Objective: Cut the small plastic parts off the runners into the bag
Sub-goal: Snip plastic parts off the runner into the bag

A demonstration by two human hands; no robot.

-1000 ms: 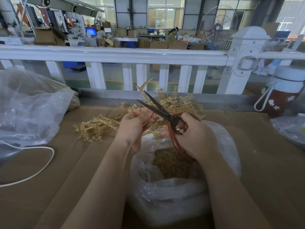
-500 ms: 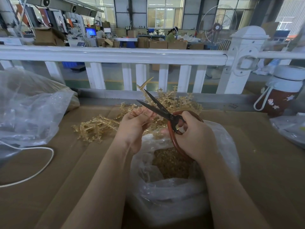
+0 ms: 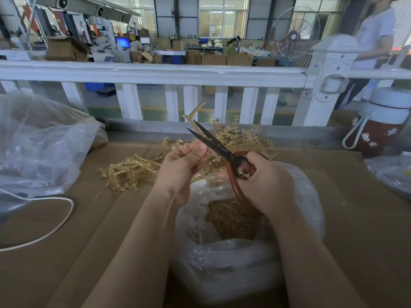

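My left hand (image 3: pixel 180 165) pinches a translucent amber runner (image 3: pixel 193 113) that sticks up past the fingers. My right hand (image 3: pixel 264 181) grips scissors (image 3: pixel 216 144) with red-brown handles; their dark blades stand apart around the runner just above my left fingers. Both hands hover over a clear plastic bag (image 3: pixel 222 258) holding a heap of cut amber parts (image 3: pixel 231 218). A pile of uncut runners (image 3: pixel 133 172) lies on the cardboard-covered table behind the hands.
A large crumpled clear bag (image 3: pixel 37 143) sits at the left with a white cable (image 3: pixel 55 223) looping below it. A red and white bottle (image 3: pixel 378 127) stands at the right by a white railing (image 3: pixel 155 72). A person stands beyond the railing.
The hands, runner and scissors have held almost the same pose. A person in a white shirt has come into view beyond the railing at the upper right.
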